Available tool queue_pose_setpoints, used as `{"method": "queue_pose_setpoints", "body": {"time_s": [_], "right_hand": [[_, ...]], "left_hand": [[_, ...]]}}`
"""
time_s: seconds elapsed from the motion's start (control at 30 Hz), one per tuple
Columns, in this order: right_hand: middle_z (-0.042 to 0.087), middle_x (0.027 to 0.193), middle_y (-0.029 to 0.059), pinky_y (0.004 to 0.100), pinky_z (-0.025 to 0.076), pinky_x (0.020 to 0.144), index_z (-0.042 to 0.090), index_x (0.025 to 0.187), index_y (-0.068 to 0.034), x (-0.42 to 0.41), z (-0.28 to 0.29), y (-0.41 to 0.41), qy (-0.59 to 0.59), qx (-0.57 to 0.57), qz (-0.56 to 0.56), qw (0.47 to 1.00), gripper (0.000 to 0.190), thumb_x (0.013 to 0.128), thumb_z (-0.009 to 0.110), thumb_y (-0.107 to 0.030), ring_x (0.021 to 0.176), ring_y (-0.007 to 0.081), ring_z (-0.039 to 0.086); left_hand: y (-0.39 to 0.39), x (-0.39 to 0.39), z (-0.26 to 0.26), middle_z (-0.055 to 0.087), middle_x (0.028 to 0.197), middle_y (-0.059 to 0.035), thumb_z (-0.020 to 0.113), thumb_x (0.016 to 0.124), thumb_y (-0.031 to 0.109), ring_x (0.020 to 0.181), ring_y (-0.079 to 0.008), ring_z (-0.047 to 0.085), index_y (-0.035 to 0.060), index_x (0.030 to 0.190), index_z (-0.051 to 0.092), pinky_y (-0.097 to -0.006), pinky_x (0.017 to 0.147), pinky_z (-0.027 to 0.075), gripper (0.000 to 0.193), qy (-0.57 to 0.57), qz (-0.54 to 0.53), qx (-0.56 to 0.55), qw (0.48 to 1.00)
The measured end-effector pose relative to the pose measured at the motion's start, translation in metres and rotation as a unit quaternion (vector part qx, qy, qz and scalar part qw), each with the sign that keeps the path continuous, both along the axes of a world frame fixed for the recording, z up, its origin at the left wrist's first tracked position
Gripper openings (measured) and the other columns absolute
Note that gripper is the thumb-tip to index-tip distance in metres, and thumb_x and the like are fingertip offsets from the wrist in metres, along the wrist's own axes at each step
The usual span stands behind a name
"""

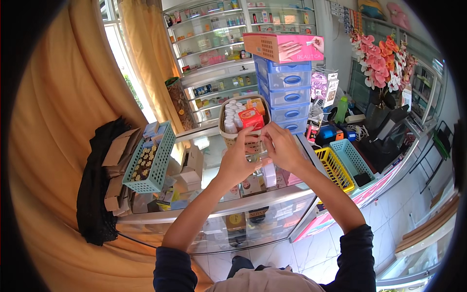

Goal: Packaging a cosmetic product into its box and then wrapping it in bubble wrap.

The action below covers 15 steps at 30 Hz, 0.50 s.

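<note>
Both my hands are raised over the glass display counter (226, 208), just in front of a woven plastic basket (223, 126). My left hand (239, 157) has its fingers curled and spread, its thumb reaching toward my right palm. Close beside it, my right hand (281, 148) has its fingertips bent together. Whether something small is between the fingers is hard to see. White-capped bottles (230, 116), a red box (251, 118) and an orange box (256, 106) fill the basket. Below my hands is a pale purple box (269, 176); contact with it cannot be made out.
At left, a teal basket (160, 164) holds small boxes and flower-shaped items beside folded cardboard (120, 153). A blue drawer tower (288, 93) carrying a pink box (301, 49) stands behind right. Yellow (334, 169) and light-blue baskets (352, 157) sit at right.
</note>
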State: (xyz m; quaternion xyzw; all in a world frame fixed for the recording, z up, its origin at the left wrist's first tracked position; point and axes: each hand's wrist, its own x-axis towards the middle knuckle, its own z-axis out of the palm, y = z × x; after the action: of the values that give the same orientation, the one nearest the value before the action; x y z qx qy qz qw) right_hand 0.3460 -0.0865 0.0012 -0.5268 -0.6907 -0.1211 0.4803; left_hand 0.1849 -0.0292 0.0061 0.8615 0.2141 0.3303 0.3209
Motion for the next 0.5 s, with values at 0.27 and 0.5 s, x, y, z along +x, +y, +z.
{"method": "queue_pose_setpoints", "body": {"time_s": [0.27, 0.5], "right_hand": [[0.052, 0.082, 0.0093, 0.0385, 0.038, 0.071, 0.05, 0.087, -0.005, 0.011, -0.002, 0.029, 0.005, 0.045, -0.053, 0.998, 0.012, 0.079, 0.057, 0.001, 0.077, 0.0289, 0.055], [0.053, 0.084, 0.0082, 0.0391, 0.037, 0.073, 0.055, 0.09, -0.006, 0.015, 0.008, 0.026, 0.013, 0.003, -0.112, 0.994, 0.014, 0.079, 0.064, -0.007, 0.08, 0.0272, 0.056]], "left_hand": [[0.011, 0.005, 0.008, 0.045, 0.121, -0.0098, 0.083, 0.063, 0.032, 0.088, -0.0222, 0.062, 0.0123, 0.136, 0.03, -0.0366, 0.071, 0.051, 0.093, 0.035, 0.095, 0.084, 0.991], [0.02, 0.007, 0.002, 0.046, 0.119, -0.0083, 0.082, 0.067, 0.028, 0.08, -0.0172, 0.058, 0.008, 0.13, 0.036, -0.0316, 0.069, 0.051, 0.08, -0.007, 0.051, 0.017, 0.999]]}}
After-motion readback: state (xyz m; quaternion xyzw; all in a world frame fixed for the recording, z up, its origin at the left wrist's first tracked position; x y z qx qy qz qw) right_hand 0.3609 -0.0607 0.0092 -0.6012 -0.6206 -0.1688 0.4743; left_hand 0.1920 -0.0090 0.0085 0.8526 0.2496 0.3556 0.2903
